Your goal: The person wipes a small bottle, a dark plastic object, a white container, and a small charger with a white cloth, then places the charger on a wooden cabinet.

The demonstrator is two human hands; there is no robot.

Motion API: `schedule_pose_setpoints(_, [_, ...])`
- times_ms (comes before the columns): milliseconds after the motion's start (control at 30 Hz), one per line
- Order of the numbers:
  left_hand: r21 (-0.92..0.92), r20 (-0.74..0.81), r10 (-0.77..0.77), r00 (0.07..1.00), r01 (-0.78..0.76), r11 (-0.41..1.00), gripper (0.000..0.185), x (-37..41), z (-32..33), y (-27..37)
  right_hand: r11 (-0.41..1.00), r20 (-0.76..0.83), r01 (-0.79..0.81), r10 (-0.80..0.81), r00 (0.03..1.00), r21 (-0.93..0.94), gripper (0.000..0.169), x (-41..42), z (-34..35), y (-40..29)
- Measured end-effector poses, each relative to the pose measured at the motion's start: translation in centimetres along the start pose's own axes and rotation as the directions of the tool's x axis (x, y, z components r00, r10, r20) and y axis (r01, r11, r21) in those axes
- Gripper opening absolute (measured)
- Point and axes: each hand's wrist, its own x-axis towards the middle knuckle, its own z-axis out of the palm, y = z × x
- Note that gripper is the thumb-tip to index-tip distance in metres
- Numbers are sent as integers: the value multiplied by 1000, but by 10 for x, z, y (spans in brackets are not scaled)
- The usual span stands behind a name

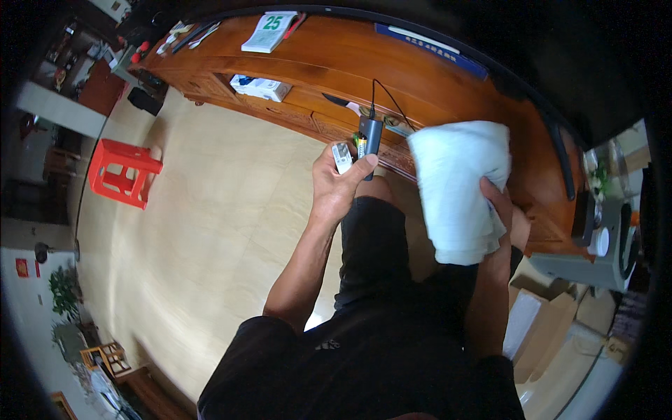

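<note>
In my left hand (341, 184) are a small dark box-shaped device (371, 136) with a black cable (374, 94) at its top, a small white device (342, 157), and what looks like a battery (362, 147) between them. My right hand (496, 202) grips a folded white cloth or soft sheet stack (457, 194), held upright over the cabinet's front edge. Its fingers are partly hidden behind the cloth. Both hands are above my knees, near the wooden cabinet (336, 47).
A desk calendar (269, 32) and a blue box (430, 51) lie on the cabinet top. A white box (261, 88) and a knife (341, 101) sit on its open shelf. To the left is a red plastic stool (126, 170); an open cardboard box (546, 331) stands at the lower right.
</note>
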Motion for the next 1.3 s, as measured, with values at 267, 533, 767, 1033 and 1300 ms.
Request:
schedule_pose_setpoints(267, [128, -99, -30, 995, 43, 991, 30, -24, -36, -12, 894, -234, 232, -337, 912, -384, 70, 58, -2, -44])
schedule_pose_setpoints(533, [152, -220, -39, 975, 73, 986, 29, -48, -61, -27, -512, 510, 196, -596, 620, -837, 41, 109, -10, -84])
schedule_pose_setpoints(767, [154, -288, -69, 955, 118, 981, 31, -52, -75, -30, -587, 352, 0, -487, 799, -810, 59, 99, -86, -52])
schedule_pose_setpoints(1033, [169, -385, 8, 923, 62, 984, 40, -58, -90, -44, -310, 638, 567, -225, 736, -763, 50, 177, 39, 2])
schedule_pose_setpoints(1300, [219, -576, -10, 817, 166, 961, 43, -101, -130, -42, -287, 708, 649, -229, 668, -705, 50, 248, 65, 49])
